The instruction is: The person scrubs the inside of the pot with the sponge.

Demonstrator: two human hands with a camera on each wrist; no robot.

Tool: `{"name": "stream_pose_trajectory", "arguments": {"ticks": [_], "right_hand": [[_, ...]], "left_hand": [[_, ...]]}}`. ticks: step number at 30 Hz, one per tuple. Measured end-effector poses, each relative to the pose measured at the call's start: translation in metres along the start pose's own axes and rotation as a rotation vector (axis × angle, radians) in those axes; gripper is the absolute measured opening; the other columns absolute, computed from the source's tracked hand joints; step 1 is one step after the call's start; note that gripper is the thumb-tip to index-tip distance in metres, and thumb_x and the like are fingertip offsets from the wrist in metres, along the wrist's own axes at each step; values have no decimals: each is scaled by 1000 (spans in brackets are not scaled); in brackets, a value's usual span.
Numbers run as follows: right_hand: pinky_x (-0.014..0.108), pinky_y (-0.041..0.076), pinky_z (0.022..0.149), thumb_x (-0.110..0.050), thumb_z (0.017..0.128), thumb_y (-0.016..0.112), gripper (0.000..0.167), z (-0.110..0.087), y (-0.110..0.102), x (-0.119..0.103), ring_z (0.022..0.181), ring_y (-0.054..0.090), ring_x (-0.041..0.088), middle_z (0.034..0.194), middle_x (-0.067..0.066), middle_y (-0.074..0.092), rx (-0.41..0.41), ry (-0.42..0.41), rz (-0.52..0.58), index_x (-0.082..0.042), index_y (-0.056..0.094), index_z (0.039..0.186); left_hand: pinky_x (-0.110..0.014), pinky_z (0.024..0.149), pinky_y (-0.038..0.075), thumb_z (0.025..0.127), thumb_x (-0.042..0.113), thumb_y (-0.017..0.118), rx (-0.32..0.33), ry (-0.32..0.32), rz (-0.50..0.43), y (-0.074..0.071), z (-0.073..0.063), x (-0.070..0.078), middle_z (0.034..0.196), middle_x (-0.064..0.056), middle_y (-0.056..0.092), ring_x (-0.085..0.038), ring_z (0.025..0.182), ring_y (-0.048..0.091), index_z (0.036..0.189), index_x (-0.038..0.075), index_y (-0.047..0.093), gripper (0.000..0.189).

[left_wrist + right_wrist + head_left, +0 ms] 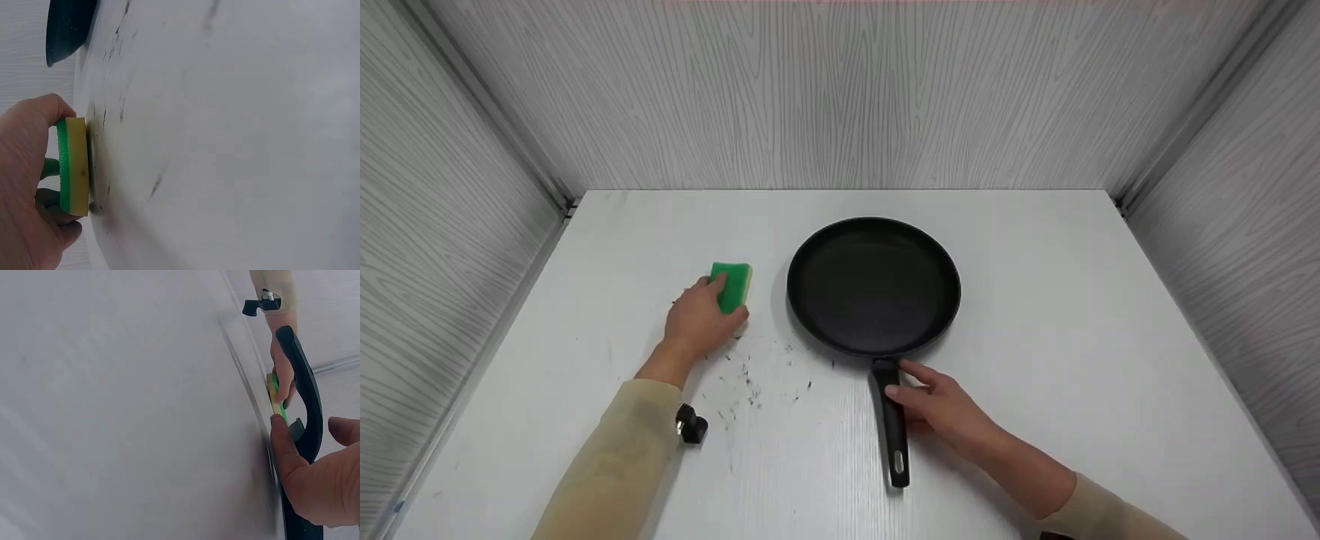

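Note:
A green and yellow sponge (pixel 730 288) lies on the white tabletop left of a round black frying pan (pixel 874 289). My left hand (pixel 701 319) grips it from above, thumb on one side and fingers on the other. The left wrist view shows the yellow side of the sponge (pixel 77 166) facing the table. Beside the handle (pixel 894 435) of the pan is my right hand (pixel 941 409). Its digits lie on either side of the handle near the pan, apart rather than closed round it. In the right wrist view a small gap shows between one fingertip and the handle (pixel 306 394).
Dark marks (pixel 750 382) are scattered over the white table (pixel 1035 315) below the sponge and left of the handle. Grey wood-grain panels (pixel 840 97) stand behind the table and along both sides. A small black device (pixel 691 424) sits at the left wrist.

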State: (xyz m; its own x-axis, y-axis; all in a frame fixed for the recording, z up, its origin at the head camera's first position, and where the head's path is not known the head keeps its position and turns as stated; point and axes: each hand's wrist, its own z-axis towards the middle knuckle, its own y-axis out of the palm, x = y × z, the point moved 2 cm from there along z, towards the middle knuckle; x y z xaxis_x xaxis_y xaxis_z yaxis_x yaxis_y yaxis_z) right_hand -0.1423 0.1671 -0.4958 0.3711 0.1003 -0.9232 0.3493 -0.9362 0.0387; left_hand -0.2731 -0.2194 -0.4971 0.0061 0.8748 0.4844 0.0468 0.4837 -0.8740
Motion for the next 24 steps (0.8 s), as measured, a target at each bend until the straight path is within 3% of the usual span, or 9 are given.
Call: {"name": "stream_pose_trajectory", "arguments": {"ticks": [8,16,24], "right_hand": [[35,60,80,-22,100,75,85,0,4,2,91,78,27,99,15,78,-13,-16,76,-5,27,168],[37,62,84,-22,103,71,86,1,7,6,98,78,33,116,27,74,-42,-9,148,-8,20,170],[35,60,85,-21,105,67,83,2,12,6,104,77,31,123,20,72,-31,10,183,-11,17,171]], "left_hand": [[-65,106,45,97,29,62,-2,7,-33,-3,0,6,161,-35,37,-50,132,52,164,1,37,76],[-63,105,48,97,28,63,21,47,-50,-18,-2,17,156,-35,42,-49,129,55,160,0,44,72],[-62,104,49,96,27,62,65,137,-60,-39,-6,39,160,-33,41,-49,132,55,157,1,50,68]]}}
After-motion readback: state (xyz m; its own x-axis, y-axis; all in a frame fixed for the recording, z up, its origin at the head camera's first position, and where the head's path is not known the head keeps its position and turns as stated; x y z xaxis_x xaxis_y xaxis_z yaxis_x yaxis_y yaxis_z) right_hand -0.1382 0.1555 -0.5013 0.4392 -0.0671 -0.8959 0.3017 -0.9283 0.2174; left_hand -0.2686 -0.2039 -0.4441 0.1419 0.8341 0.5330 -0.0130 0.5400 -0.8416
